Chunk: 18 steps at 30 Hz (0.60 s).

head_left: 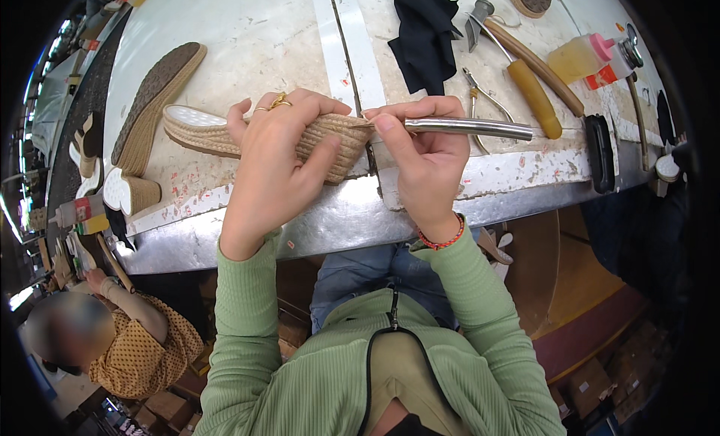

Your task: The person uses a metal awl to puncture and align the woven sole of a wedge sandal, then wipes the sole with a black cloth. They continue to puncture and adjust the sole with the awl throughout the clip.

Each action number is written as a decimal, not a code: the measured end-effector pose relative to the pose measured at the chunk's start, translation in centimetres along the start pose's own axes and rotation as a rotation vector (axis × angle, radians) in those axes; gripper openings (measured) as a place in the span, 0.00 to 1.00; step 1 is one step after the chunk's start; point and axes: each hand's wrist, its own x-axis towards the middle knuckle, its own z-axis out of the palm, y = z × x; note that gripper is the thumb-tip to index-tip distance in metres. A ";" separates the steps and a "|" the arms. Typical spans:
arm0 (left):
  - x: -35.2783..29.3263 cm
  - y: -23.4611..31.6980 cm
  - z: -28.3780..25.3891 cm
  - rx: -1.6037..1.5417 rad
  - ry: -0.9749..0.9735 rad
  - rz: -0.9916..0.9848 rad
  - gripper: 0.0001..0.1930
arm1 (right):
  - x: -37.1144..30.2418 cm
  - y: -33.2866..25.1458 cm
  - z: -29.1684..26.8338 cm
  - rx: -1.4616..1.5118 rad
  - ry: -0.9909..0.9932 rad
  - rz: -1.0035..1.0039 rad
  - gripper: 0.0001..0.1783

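My left hand [281, 147] is closed round a wedge shoe sole [330, 147] wrapped in tan braided rope, with a white top surface showing at its left end. In my right hand [427, 147] is a slim silver metal tool [480, 127], pinched between thumb and fingers. Its shaft points to the right, while its other end meets the heel end of the sole. The fingers hide that working tip, so its shape cannot be made out. Both hands are held just above the table's near edge.
More rope-wrapped soles [154, 109] lie at the left, one on its side [131, 192]. Black cloth [425, 34], a hammer [532, 64], a yellow-handled tool [536, 98], pliers [480, 106] and a bottle of yellow liquid [577, 58] lie beyond my right hand. A person [135, 338] works at the lower left.
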 end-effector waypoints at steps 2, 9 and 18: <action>0.1 0.0 0.0 -0.010 0.004 -0.008 0.09 | 0.0 -0.1 0.1 -0.010 -0.011 0.005 0.14; 0.0 0.0 -0.2 0.033 -0.053 -0.038 0.11 | -0.1 0.1 -0.4 -0.141 -0.085 -0.017 0.14; -0.1 0.0 -0.3 0.008 -0.039 -0.034 0.11 | -0.1 0.0 0.0 -0.039 -0.025 0.005 0.14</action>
